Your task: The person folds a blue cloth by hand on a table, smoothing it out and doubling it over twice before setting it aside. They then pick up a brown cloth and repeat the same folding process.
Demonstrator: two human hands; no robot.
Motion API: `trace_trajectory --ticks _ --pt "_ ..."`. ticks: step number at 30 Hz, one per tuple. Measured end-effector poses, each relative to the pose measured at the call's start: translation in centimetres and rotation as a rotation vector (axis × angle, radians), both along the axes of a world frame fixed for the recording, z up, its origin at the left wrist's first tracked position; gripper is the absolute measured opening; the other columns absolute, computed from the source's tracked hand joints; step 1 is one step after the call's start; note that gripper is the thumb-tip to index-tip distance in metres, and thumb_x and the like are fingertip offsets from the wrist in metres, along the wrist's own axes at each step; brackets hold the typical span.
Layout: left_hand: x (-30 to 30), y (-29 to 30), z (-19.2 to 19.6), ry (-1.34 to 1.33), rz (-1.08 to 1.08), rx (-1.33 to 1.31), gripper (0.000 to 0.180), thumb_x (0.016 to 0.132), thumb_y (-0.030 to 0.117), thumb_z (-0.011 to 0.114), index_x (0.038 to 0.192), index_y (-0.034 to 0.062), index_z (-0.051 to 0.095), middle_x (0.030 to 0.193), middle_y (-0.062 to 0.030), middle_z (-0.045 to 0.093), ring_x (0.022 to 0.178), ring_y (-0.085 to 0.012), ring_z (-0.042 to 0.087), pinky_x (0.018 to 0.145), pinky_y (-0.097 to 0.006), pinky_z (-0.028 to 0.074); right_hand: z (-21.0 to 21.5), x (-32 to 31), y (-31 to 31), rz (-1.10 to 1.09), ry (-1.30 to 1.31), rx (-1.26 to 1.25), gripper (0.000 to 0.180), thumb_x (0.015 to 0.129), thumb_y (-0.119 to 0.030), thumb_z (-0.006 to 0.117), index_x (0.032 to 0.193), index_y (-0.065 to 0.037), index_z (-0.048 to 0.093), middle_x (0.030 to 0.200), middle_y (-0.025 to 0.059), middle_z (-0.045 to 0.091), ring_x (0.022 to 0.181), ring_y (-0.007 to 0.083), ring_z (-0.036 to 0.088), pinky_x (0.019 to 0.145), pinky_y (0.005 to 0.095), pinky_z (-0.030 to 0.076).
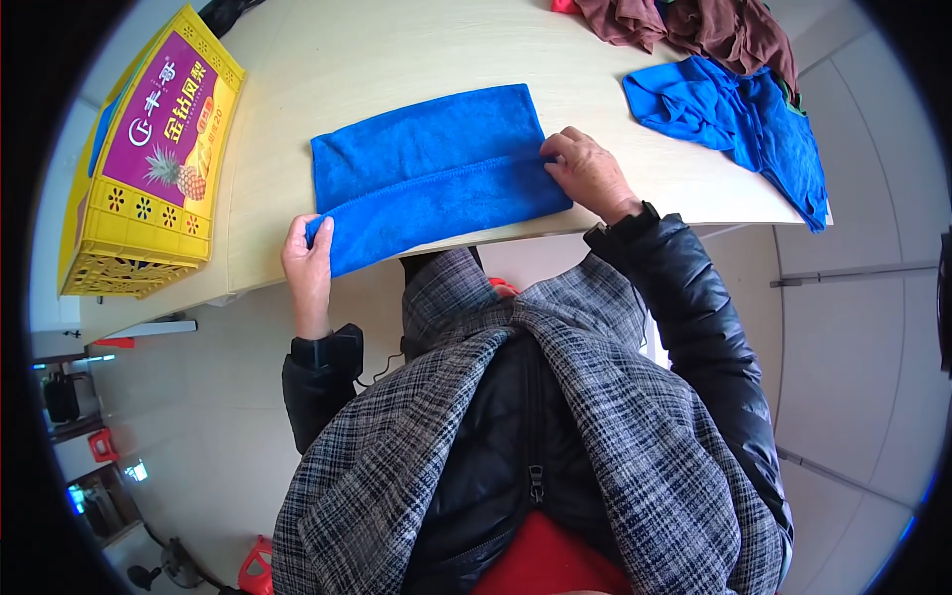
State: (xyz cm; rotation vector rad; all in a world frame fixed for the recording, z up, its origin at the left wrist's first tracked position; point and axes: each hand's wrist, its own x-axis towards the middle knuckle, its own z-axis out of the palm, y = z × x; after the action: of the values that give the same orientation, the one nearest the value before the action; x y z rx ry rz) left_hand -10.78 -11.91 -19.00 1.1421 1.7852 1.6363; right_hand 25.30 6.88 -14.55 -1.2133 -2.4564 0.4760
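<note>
A blue towel (426, 149) lies at the near edge of the table, its near part turned up over the rest so that a stitched hem runs across the middle. My left hand (308, 260) pinches the near left corner of the folded part between thumb and fingers. At the right end of that hem, my right hand (589, 177) has its fingers closed on the towel's edge. The far part of the towel lies flat, and its near edge reaches the table's front edge.
On the left of the pale table (297, 59) stands a yellow plastic crate (149, 233) with a purple pineapple panel. Crumpled blue cloth (734, 114) lies at the right, partly over the table's edge. Brown cloths (714, 35) are heaped behind it. Red stools (102, 445) stand on the floor.
</note>
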Motion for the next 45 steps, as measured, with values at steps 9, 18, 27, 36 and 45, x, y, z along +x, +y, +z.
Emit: trace_trajectory --ticks 9,18,27,36,45 --pt "0.0 0.1 0.0 0.004 0.004 -0.003 0.015 0.097 0.014 0.068 0.095 0.0024 0.059 0.078 0.0069 0.045 0.072 -0.002 0.039 0.064 -0.018 0.035 -0.2 -0.3 1.5 0.119 0.064 0.12 0.013 0.081 -0.008 0.063 0.094 -0.008 0.067 0.105 0.0106 0.065 0.104 0.032 0.064 0.089 0.0405 0.052" --pt "0.1 -0.1 0.3 0.009 -0.016 -0.001 0.014 0.098 0.014 0.067 0.094 0.0027 0.058 0.078 0.0066 0.044 0.072 -0.0024 0.039 0.064 -0.018 0.034 -0.9 -0.3 2.2 0.147 0.112 -0.017 0.011 0.083 -0.004 0.063 0.093 -0.006 0.061 0.096 0.0091 0.062 0.083 0.0257 0.064 0.076 0.036 0.053" --pt "-0.4 -0.4 0.3 0.003 -0.034 -0.002 0.015 0.098 0.014 0.067 0.094 0.0025 0.058 0.079 0.0067 0.044 0.073 -0.0025 0.039 0.065 -0.019 0.035 0.3 0.1 2.1 0.078 0.28 -0.365 0.013 0.088 -0.005 0.061 0.101 -0.007 0.062 0.085 0.0007 0.057 0.071 0.0087 0.054 0.061 0.0254 0.048" --pt "-1.2 -0.4 5.7 -0.056 -0.083 0.056 0.015 0.099 0.017 0.066 0.097 0.0029 0.061 0.084 0.0063 0.051 0.079 -0.0026 0.045 0.072 -0.019 0.039 4.6 1.0 0.9 0.125 0.179 -0.442 0.022 0.089 -0.003 0.061 0.11 -0.006 0.063 0.083 0.0003 0.058 0.073 0.008 0.054 0.062 0.0243 0.047" --pt "-2.8 1.3 21.2 0.174 -0.084 0.311 0.02 0.098 0.018 0.066 0.111 0.0019 0.067 0.098 0.0033 0.063 0.092 -0.0037 0.054 0.086 -0.02 0.043 19.0 3.6 1.9 0.328 0.429 -0.003 0.019 0.094 0.002 0.061 0.112 -0.003 0.064 0.085 -0.0006 0.058 0.081 0.0088 0.057 0.072 0.0218 0.047"
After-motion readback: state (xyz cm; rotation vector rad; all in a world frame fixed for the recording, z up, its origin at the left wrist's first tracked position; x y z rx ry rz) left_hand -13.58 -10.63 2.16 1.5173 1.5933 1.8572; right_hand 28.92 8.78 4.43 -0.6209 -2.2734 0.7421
